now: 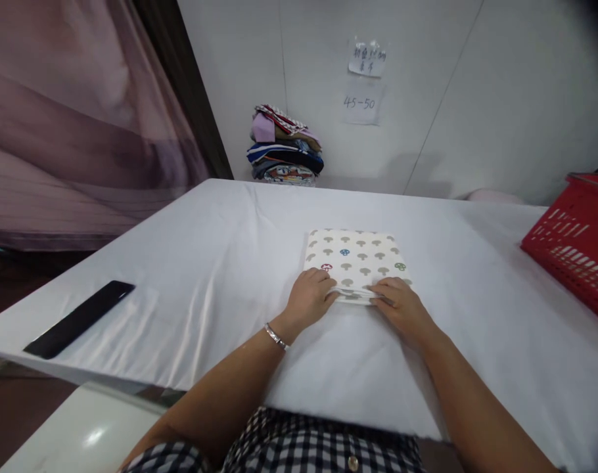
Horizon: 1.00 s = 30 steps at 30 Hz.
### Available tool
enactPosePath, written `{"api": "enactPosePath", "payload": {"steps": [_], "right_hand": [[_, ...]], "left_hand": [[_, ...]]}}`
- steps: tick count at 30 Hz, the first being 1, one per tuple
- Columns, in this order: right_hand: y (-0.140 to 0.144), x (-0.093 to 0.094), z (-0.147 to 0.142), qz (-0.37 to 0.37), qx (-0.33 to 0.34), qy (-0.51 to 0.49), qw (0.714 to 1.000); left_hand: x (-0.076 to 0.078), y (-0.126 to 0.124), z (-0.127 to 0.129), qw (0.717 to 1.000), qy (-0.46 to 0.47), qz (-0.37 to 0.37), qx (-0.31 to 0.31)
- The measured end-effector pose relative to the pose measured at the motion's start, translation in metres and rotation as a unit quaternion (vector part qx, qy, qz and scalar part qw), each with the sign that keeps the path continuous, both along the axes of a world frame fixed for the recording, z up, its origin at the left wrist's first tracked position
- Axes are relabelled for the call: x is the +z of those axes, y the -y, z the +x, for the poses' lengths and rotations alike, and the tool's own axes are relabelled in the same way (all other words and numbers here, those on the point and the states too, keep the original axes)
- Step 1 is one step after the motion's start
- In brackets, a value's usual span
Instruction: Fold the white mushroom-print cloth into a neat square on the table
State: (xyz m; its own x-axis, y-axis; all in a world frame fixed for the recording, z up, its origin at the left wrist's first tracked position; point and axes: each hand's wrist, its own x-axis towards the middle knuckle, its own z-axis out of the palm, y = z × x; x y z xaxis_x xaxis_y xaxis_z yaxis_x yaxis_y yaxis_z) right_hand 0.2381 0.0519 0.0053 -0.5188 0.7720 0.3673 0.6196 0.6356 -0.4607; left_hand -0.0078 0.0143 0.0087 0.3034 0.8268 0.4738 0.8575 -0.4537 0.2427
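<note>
A white cloth [361,255] printed with mushrooms lies folded into a flat rectangle on the white-covered table. Most of the mushrooms are grey-beige, with a blue, a red and a green one among them. My left hand [313,294] pinches its near left edge, fingers on top and thumb at the front fold. At the near right edge my right hand [396,303] grips the same cloth in the same way. Between the two hands the stacked layers of the front edge show. A silver bracelet [276,336] sits on my left wrist.
On the left of the table [220,249] lies a long black flat object [79,320]. A red plastic basket [575,243] stands at the right edge. Behind the table's far edge rises a stack of folded fabrics [286,148] against the wall. A pink curtain [82,118] hangs at left.
</note>
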Motion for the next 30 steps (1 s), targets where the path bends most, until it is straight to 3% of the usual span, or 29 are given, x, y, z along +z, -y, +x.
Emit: {"api": "enactPosePath", "payload": {"steps": [9,30], "right_hand": [[-0.0027,-0.0046,0.0011,0.038,0.008,0.020,0.999],[-0.0005,-0.0025,-0.0046,0.011,-0.004,0.037,0.999]], "left_hand": [[-0.0007,0.0009,-0.0002,0.999,-0.016,-0.019,-0.026],[-0.0035,-0.0007,0.0025,1.000,-0.005,-0.008,-0.013]]}}
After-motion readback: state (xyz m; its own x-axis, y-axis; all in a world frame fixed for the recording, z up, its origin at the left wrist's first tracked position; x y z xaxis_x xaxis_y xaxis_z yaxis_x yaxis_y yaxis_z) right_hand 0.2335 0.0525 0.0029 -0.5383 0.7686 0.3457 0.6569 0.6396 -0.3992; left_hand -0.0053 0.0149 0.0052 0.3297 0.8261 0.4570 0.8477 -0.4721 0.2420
